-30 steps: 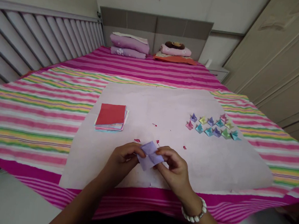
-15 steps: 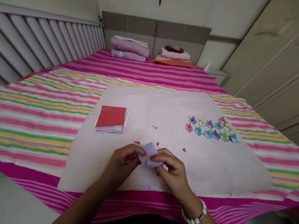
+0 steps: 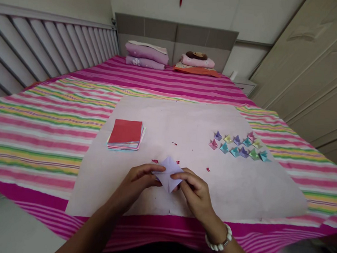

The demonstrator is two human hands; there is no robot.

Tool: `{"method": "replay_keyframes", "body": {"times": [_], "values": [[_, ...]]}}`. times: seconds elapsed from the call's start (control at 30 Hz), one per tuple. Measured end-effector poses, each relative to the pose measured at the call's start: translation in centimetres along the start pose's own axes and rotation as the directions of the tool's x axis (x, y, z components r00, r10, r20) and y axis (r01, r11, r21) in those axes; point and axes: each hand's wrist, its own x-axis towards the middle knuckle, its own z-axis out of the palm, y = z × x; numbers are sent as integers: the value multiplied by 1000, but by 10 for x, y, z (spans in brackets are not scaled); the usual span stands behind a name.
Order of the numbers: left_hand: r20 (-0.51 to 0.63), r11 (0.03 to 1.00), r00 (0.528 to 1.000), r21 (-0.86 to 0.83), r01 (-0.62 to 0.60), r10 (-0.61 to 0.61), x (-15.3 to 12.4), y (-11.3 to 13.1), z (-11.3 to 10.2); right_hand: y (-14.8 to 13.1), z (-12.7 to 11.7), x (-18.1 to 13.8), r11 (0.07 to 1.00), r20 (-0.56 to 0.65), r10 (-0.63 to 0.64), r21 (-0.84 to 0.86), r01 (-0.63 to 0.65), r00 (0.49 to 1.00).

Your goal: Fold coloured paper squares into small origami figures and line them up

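Note:
A folded lavender origami paper is held up between both hands, its outline now a diamond with a slit at the lower point. My left hand pinches its left corner between thumb and fingers. On the right corner, my right hand grips with the thumb and index finger, other fingers partly hidden behind the paper. Below and around it lies a large white sheet. Small red scraps are scattered just beyond my hands.
At the left of the sheet sits a stack of square coloured paper, red on top. Several small folded paper pieces stand in rows at the right. A striped bedspread lies underneath; folded bedding rests at the far end.
The lavender paper has gone from an angled, partly bent shape to a flatter diamond facing me. Both hands have shifted slightly and keep hold of its side corners.

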Motion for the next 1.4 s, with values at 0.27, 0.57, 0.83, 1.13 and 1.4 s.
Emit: {"method": "replay_keyframes", "body": {"times": [0.27,0.57,0.83,1.13,1.4], "values": [[-164,994,983,83,-69,82,8,-11,9,-3,-3,-3,999,95,34,32,-37,995],[-170,972,975,209,-105,142,5,-14,15,3,6,6,894,-87,339,340,-292,937],[-119,877,947,427,-222,298,0,-15,15,-3,6,11,777,-58,518,450,-441,854],[-147,899,954,397,-186,263,1,-16,14,3,4,7,747,63,518,453,-487,853],[-189,969,963,192,-154,190,4,-18,18,3,10,8,815,-23,493,361,-453,869]]}}
